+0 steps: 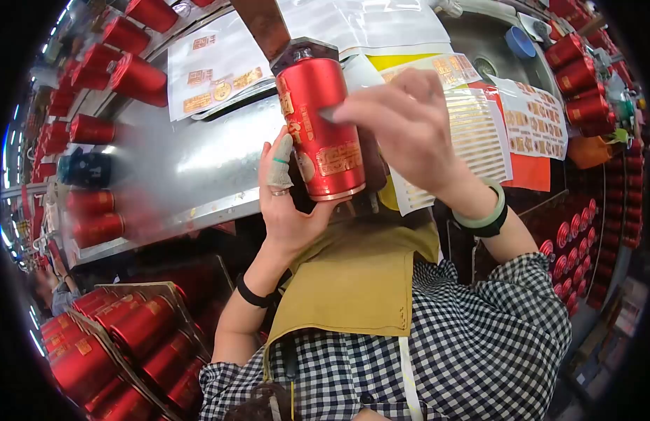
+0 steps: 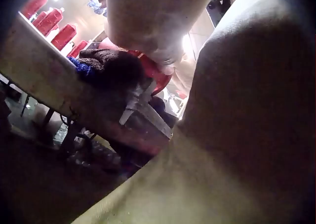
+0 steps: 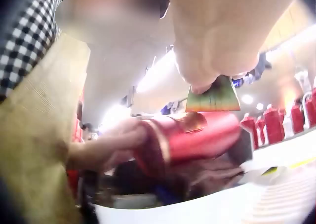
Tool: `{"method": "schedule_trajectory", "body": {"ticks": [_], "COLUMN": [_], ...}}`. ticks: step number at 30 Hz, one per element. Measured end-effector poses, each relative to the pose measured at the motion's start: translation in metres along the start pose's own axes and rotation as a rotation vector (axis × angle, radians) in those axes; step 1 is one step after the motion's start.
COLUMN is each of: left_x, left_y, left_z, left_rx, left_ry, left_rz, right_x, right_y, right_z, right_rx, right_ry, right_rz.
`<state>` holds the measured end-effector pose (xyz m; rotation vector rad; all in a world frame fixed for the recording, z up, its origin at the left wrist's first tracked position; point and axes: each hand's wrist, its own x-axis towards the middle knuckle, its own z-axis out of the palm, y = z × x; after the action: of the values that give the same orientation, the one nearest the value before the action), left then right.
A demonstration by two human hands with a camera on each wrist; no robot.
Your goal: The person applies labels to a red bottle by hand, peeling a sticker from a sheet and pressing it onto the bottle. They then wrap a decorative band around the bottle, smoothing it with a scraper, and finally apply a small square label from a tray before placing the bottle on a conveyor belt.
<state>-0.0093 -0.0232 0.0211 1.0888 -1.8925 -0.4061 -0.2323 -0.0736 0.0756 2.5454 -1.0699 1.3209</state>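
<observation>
The person holds a red can (image 1: 322, 126) up over the shiny metal table (image 1: 199, 161). The left hand (image 1: 290, 203) wraps around its bottom end. The right hand (image 1: 402, 126) pinches a small sticker (image 3: 216, 96) just above the can's side. More red cans (image 1: 114, 323) lie nearby.

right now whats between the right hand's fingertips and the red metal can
A small label, pinched by the right hand, hangs just above the red metal can that the left hand grips; the right wrist view shows it best.
</observation>
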Motion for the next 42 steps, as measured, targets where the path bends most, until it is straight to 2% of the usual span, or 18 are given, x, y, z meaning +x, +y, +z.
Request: {"method": "schedule_trajectory", "body": {"ticks": [3,7,9,13,16,18,19,23,25,27,29,31,34,35,36,38,39,42], "left_x": [-0.004,-0.007,-0.006,-0.016,-0.017,-0.011,-0.012,-0.014,-0.009,-0.002,0.007,0.008,0.013,0.005,0.004,-0.001,-0.002,-0.002], "left_y": [-0.007,-0.008,-0.005,-0.018,-0.019,-0.014,-0.016,-0.02,-0.019,-0.002,0.012,0.012,0.003,0.004,0.006,0.009,0.011,0.015], "left_z": [-0.002,-0.002,-0.001,0.0,0.0,-0.003,-0.001,0.004,0.01,0.0,-0.01,-0.008,0.009,0.016,0.013,0.01,0.011,0.013], "left_rx": [0.058,-0.019,-0.128,-0.11,-0.18,-0.115,-0.113,-0.188,-0.327,-0.16,-0.017,0.035,-0.128,-0.741,-0.548,-0.249,-0.144,-0.062], "left_ry": [-0.054,-0.097,-0.089,-0.148,-0.139,-0.134,-0.13,-0.092,-0.011,-0.016,-0.023,-0.012,0.01,0.058,0.009,-0.025,-0.009,0.043], "left_rz": [0.018,-0.031,-0.13,-0.179,-0.184,-0.136,-0.136,-0.164,-0.23,-0.226,-0.079,0.0,-0.231,-0.667,-0.576,-0.409,-0.33,-0.291], "right_x": [-0.013,-0.008,-0.005,-0.039,-0.025,-0.014,-0.016,-0.045,-0.031,-0.019,-0.009,-0.007,-0.025,-0.026,-0.02,-0.004,-0.003,0.013], "right_y": [-0.031,-0.004,0.012,-0.022,-0.015,0.008,0.005,-0.018,-0.025,-0.005,0.009,-0.004,-0.03,-0.036,-0.037,-0.035,-0.02,-0.005], "right_z": [-0.006,0.005,-0.005,0.004,-0.006,0.0,0.001,0.005,-0.005,0.0,-0.005,-0.007,-0.008,-0.009,-0.009,-0.007,0.007,-0.002], "right_rx": [0.202,0.159,-0.042,0.284,0.275,0.05,0.052,0.255,0.309,0.231,-0.031,0.014,0.136,0.196,0.196,0.159,0.093,-0.049], "right_ry": [-0.13,-0.013,0.029,-0.031,-0.108,0.003,0.003,-0.047,-0.147,-0.009,0.128,0.052,-0.124,-0.157,-0.159,-0.225,-0.107,-0.045], "right_rz": [-0.18,0.096,-0.044,-0.309,-0.154,0.136,0.132,-0.289,-0.045,0.202,0.091,0.008,-0.171,-0.241,-0.241,0.042,0.1,0.045]}}
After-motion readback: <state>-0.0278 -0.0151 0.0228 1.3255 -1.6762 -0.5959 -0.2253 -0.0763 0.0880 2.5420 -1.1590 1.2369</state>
